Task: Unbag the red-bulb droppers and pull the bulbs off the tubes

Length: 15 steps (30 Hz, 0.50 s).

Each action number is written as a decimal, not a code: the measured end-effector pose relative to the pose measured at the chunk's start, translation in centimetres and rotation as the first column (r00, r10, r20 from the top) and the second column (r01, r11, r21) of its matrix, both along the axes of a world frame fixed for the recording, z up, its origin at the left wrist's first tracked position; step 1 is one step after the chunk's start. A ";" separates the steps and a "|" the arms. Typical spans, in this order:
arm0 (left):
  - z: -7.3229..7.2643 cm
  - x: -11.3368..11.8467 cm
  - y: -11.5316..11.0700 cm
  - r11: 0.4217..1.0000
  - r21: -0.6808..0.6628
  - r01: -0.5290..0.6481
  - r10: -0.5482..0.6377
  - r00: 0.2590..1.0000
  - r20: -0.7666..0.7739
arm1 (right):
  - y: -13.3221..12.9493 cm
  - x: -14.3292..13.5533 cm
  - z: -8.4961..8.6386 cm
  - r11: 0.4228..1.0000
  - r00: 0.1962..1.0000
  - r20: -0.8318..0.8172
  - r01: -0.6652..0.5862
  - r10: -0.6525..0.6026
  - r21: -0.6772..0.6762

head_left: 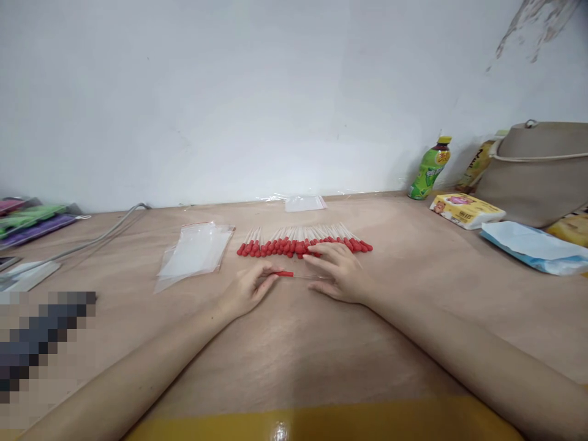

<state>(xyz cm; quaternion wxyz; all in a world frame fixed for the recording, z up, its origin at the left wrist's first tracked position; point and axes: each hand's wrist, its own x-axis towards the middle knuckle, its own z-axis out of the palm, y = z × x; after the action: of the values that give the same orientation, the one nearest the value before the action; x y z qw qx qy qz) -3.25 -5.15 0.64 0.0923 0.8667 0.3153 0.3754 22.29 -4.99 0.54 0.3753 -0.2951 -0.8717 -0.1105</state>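
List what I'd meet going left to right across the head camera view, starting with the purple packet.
Purple packet → stack of clear bags → left hand → red piece at its fingertips → right hand → green bottle → yellow packet → blue-and-white packet.

Head view; faces forward, down at table [275,361].

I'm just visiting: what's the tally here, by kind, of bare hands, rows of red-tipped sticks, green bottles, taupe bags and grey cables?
Bare hands: 2 (left hand, right hand)
Row of red-tipped sticks: 1, its sticks too crowded to count
Green bottle: 1
Taupe bag: 1
Grey cable: 1
Total: 6
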 end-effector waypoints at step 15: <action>0.5 2.4 0.3 0.998 0.054 0.038 -0.031 0.992 -0.124 | 0.6 -1.9 -1.2 0.979 0.997 -0.047 -0.067 0.059 -0.191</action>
<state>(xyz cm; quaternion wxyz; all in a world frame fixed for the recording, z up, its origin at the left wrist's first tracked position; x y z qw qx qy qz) -0.84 -4.88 1.14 0.0547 0.8957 0.2946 0.3285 20.41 -4.42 -0.62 0.3659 -0.3045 -0.8794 -0.0075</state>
